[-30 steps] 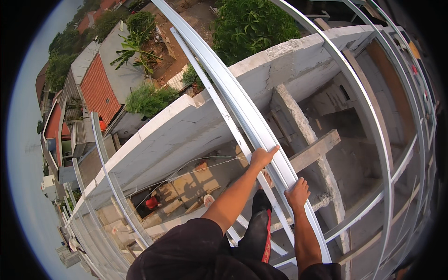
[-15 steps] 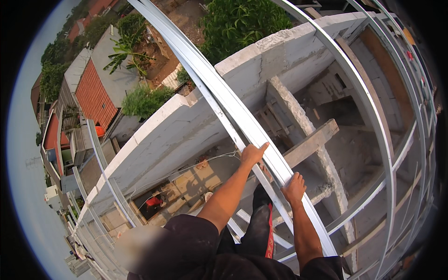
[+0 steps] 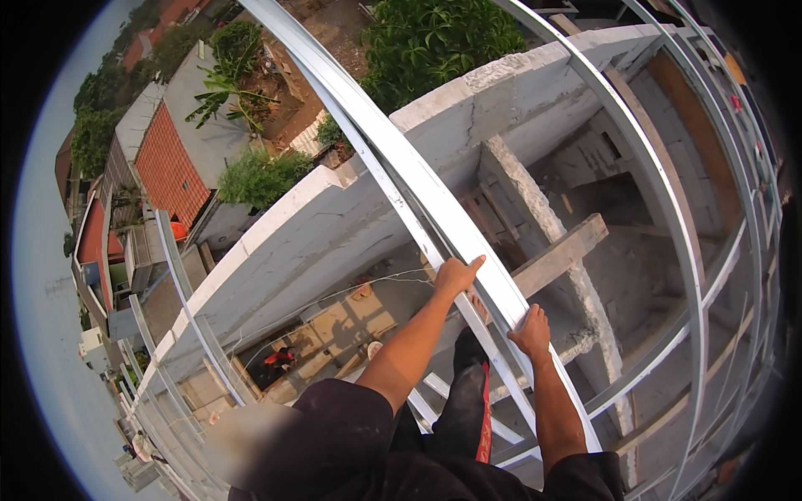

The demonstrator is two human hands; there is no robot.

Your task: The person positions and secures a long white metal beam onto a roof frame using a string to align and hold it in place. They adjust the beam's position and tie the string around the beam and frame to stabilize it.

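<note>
I find the long, pale metal channel [image 3: 418,179] running aslant before me, from the far upper left down past my right forearm, above the open room and crossing the line of the block wall [image 3: 443,93]. My left hand [image 3: 458,275] is closed about its left edge, one digit stretched onto the face; a narrower metal rail [image 3: 403,213] lies just beside. My right hand [image 3: 532,332], nearer my body, is curled over the right edge. How far the fingers reach underneath I cannot tell.

Assessment: the piece appears to be thin folded sheet, so probably light for its length, stiff lengthwise yet prone to twist. The smooth face looks slippery and the edges possibly sharp. Sound holding points are the two long edges, hands staggered, without pinching the thin lips.
</note>
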